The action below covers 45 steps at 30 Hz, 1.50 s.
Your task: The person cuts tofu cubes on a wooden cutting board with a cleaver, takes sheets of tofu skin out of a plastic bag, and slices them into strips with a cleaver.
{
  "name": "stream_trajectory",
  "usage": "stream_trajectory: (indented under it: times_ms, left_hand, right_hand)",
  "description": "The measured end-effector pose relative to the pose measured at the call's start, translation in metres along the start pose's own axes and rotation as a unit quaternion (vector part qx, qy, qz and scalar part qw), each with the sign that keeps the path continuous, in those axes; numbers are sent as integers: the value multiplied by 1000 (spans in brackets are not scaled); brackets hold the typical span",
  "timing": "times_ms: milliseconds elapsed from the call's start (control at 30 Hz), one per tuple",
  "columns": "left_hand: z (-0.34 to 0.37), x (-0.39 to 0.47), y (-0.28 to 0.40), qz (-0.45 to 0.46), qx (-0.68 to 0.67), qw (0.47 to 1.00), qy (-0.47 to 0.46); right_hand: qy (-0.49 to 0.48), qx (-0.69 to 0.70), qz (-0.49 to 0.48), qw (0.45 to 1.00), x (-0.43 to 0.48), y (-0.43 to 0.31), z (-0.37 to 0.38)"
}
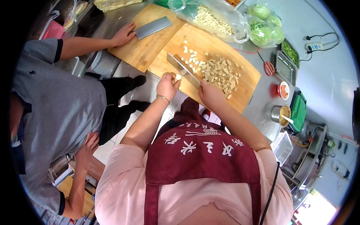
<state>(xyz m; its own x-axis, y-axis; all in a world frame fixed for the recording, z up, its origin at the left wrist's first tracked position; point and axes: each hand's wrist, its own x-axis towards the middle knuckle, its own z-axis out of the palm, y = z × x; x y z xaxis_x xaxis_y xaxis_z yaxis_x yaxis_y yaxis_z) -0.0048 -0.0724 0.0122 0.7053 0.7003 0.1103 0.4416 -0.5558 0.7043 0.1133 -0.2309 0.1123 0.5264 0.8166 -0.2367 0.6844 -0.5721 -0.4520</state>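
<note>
My right hand (213,95) grips the handle of a cleaver (180,66), whose blade stands on edge, slanting across a wooden cutting board (244,84). My left hand (168,85) is at the board's near edge, left of the blade, with a small pale piece of food (178,76) between its fingertips. Beyond the blade lies a heap of tan diced cubes (220,73). Paler cubes (193,59) are scattered at its left side. What food the cubes are, I cannot tell.
At left stands a co-worker, one hand (123,35) on a second board (149,46) beside another cleaver (153,27). Around my board are a plastic bag of diced food (215,21), bagged cabbages (263,31), red-handled scissors (269,68), metal trays (285,67), a red bowl (283,90) and a pot (277,114).
</note>
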Motion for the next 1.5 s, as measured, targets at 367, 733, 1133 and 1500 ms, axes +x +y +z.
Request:
stream_trajectory:
  times_ms: [367,733,1133,1500]
  left_hand:
    - [2,1,-3,29,-34,999,30]
    - [-6,-7,-7,15,-25,999,29]
    - [20,47,25,87,23,996,18]
    - [54,56,131,335,-88,938,20]
  right_hand:
    - [-32,-31,-9,999,-1,6,5]
    - [-73,-57,-6,996,0,0,1]
    - [100,64,64,991,-11,42,-37]
    - [122,140,126,975,-28,99,-59]
